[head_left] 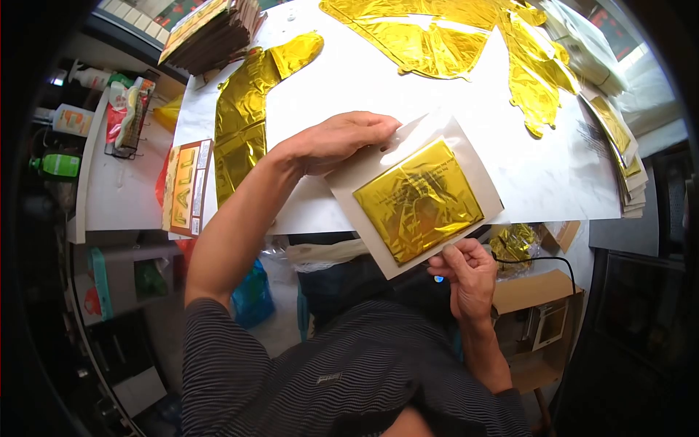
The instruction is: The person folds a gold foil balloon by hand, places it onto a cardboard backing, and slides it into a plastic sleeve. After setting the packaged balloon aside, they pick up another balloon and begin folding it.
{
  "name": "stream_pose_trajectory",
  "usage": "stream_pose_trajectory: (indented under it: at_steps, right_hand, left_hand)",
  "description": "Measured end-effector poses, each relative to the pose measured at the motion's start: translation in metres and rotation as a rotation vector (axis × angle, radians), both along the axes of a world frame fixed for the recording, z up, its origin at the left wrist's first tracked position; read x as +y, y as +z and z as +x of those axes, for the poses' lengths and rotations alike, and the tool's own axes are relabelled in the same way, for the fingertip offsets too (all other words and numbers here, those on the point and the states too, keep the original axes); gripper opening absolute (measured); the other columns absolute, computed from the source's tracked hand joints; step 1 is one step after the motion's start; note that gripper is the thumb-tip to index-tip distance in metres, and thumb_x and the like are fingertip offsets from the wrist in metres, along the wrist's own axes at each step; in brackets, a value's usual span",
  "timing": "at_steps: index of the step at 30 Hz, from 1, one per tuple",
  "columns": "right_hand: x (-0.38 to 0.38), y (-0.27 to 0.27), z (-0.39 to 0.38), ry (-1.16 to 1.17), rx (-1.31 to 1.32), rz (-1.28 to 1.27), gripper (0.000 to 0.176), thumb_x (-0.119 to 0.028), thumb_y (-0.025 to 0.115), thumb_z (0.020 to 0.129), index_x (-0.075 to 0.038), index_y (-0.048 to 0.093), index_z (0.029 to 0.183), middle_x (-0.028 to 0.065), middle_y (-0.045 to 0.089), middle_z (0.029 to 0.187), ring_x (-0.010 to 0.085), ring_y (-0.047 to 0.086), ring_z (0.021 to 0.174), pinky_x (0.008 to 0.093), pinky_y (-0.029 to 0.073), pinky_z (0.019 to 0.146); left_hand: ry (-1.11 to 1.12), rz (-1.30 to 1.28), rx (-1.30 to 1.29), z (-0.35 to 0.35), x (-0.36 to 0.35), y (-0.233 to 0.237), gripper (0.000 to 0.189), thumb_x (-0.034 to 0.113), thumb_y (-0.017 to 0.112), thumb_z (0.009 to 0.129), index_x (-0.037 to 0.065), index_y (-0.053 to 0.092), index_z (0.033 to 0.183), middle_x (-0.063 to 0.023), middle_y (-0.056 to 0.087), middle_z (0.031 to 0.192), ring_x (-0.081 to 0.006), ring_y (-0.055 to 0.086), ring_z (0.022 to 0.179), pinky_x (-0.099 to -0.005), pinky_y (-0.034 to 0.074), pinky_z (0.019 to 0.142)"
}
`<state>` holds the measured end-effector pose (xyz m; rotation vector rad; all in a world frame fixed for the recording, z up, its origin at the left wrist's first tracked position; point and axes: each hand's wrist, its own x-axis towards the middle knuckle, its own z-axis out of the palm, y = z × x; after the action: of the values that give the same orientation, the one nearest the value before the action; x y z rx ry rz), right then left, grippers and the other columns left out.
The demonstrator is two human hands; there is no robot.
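A white marbled tabletop carries a broad gold foil balloon, flat, along its far side, and a bent gold foil strip at left. Over the near edge, a pale backing card bearing a folded gold foil packet is held tilted: the left hand grips its upper-left edge; the right hand narrowly pinches its lower-right edge. A smaller printed "FALL" card lies left.
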<state>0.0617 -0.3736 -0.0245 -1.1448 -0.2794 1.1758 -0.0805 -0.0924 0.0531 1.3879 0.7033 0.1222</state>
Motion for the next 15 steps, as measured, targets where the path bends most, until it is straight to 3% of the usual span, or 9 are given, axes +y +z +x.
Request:
stream_pose_trajectory:
  at_steps: [2, 6, 8, 10, 12, 13, 14, 15]
  right_hand:
    - [0.002, 0.003, -0.001, -0.011, 0.012, -0.019, 0.009, -0.003, 0.068, 0.100, 0.004, 0.065, 0.105, 0.0144, 0.075, 0.089, 0.0196, 0.077, 0.079, 0.0304, 0.067, 0.069]
    - [0.013, 0.019, -0.005, 0.040, -0.040, -0.082, 0.019, -0.009, 0.065, 0.104, 0.007, 0.066, 0.113, 0.0171, 0.077, 0.096, 0.0215, 0.078, 0.080, 0.0298, 0.066, 0.069]
    - [0.019, 0.030, -0.003, 0.060, -0.036, -0.108, 0.023, -0.012, 0.063, 0.106, 0.008, 0.067, 0.117, 0.0179, 0.077, 0.099, 0.0222, 0.078, 0.080, 0.0300, 0.065, 0.070]
    - [0.025, 0.036, -0.002, 0.203, -0.162, -0.144, 0.029, -0.016, 0.061, 0.107, 0.008, 0.067, 0.121, 0.0187, 0.077, 0.102, 0.0231, 0.078, 0.080, 0.0304, 0.065, 0.070]
    - [0.029, 0.040, -0.003, 0.203, -0.147, -0.111, 0.027, -0.016, 0.064, 0.106, 0.007, 0.070, 0.117, 0.0185, 0.078, 0.100, 0.0222, 0.078, 0.079, 0.0300, 0.064, 0.070]
    - [0.032, 0.044, -0.002, 0.298, -0.183, -0.157, 0.027, -0.017, 0.064, 0.106, 0.008, 0.071, 0.114, 0.0183, 0.078, 0.098, 0.0217, 0.078, 0.078, 0.0297, 0.064, 0.069]
    - [0.036, 0.048, -0.001, 0.394, -0.219, -0.202, 0.027, -0.017, 0.065, 0.105, 0.008, 0.072, 0.111, 0.0181, 0.078, 0.096, 0.0212, 0.077, 0.077, 0.0295, 0.064, 0.069]
    - [0.038, 0.051, -0.002, 0.431, -0.220, -0.219, 0.025, -0.016, 0.065, 0.105, 0.008, 0.073, 0.107, 0.0170, 0.078, 0.091, 0.0201, 0.076, 0.075, 0.0296, 0.063, 0.068]
  left_hand:
    - [-0.186, -0.048, -0.022, -0.001, 0.009, -0.008, 0.039, 0.033, 0.059, 0.109, 0.000, 0.068, 0.127, -0.0029, 0.071, 0.105, -0.0072, 0.063, 0.088, -0.0237, 0.053, 0.081]
    - [-0.215, 0.037, 0.075, 0.000, 0.021, -0.002, 0.041, 0.040, 0.064, 0.106, 0.003, 0.069, 0.124, 0.0020, 0.071, 0.101, -0.0042, 0.060, 0.081, -0.0209, 0.049, 0.070]
    - [-0.258, 0.211, 0.198, 0.002, 0.036, 0.001, 0.037, 0.038, 0.064, 0.106, 0.004, 0.072, 0.120, 0.0044, 0.070, 0.091, -0.0029, 0.058, 0.076, -0.0216, 0.048, 0.068]
    - [-0.255, 0.362, 0.214, 0.005, 0.050, 0.002, 0.036, 0.038, 0.065, 0.106, 0.003, 0.074, 0.110, 0.0056, 0.068, 0.087, -0.0025, 0.055, 0.076, -0.0233, 0.048, 0.068]
    - [-0.289, 0.495, 0.239, 0.008, 0.066, 0.009, 0.034, 0.036, 0.064, 0.106, 0.004, 0.076, 0.107, 0.0068, 0.068, 0.087, -0.0020, 0.054, 0.076, -0.0229, 0.048, 0.069]
    - [-0.255, 0.553, 0.267, 0.010, 0.070, 0.011, 0.032, 0.033, 0.066, 0.105, 0.002, 0.076, 0.107, 0.0003, 0.072, 0.087, -0.0086, 0.060, 0.075, -0.0280, 0.050, 0.071]
    - [-0.246, 0.557, 0.264, 0.011, 0.073, 0.012, 0.032, 0.033, 0.066, 0.105, 0.002, 0.076, 0.107, 0.0003, 0.072, 0.087, -0.0086, 0.060, 0.075, -0.0280, 0.050, 0.071]
    - [-0.226, 0.765, 0.330, 0.012, 0.074, 0.013, 0.031, 0.031, 0.066, 0.103, 0.002, 0.077, 0.109, -0.0082, 0.075, 0.094, -0.0185, 0.066, 0.083, -0.0331, 0.053, 0.077]
